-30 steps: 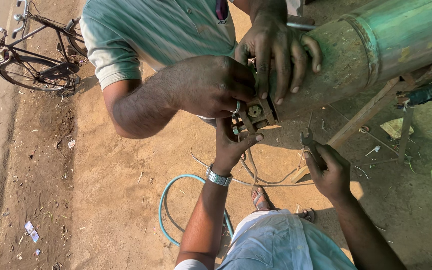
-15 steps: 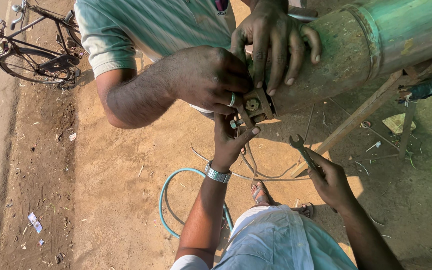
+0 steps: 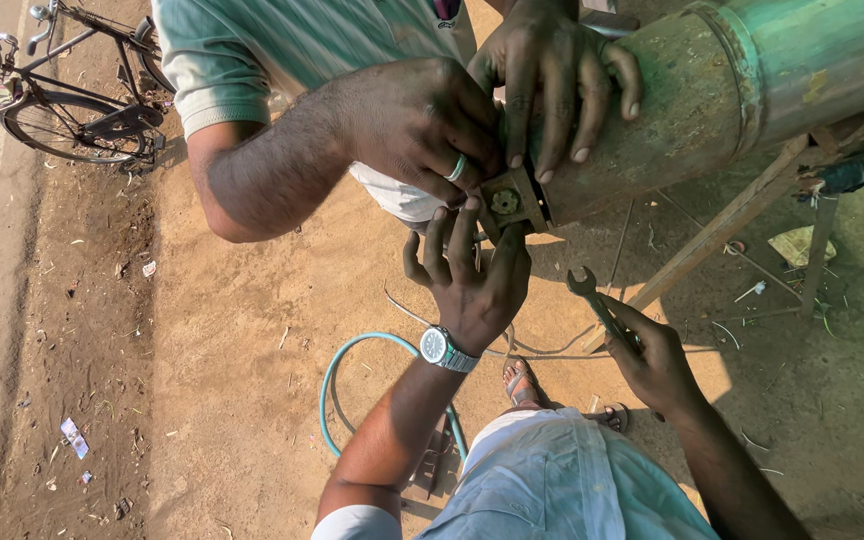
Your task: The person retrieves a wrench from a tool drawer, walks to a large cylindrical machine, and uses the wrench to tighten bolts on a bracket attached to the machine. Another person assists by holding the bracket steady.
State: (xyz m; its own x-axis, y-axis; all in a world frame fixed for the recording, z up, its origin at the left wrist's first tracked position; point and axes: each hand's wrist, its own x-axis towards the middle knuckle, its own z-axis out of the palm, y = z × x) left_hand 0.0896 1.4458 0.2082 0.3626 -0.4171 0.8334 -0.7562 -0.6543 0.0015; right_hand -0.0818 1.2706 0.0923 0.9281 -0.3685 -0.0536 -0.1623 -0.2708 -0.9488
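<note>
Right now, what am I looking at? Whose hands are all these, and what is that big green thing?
The camera sits on a person's head, looking down. The two arms from the bottom are theirs. Their left hand, wearing a wristwatch, reaches up to a small metal fitting on the end of a big green metal cylinder. Their right hand holds a spanner. The two hands at the top belong to another person, steadying the cylinder. Below, on the sandy ground, lies a green hose; a bicycle stands nearby.
</note>
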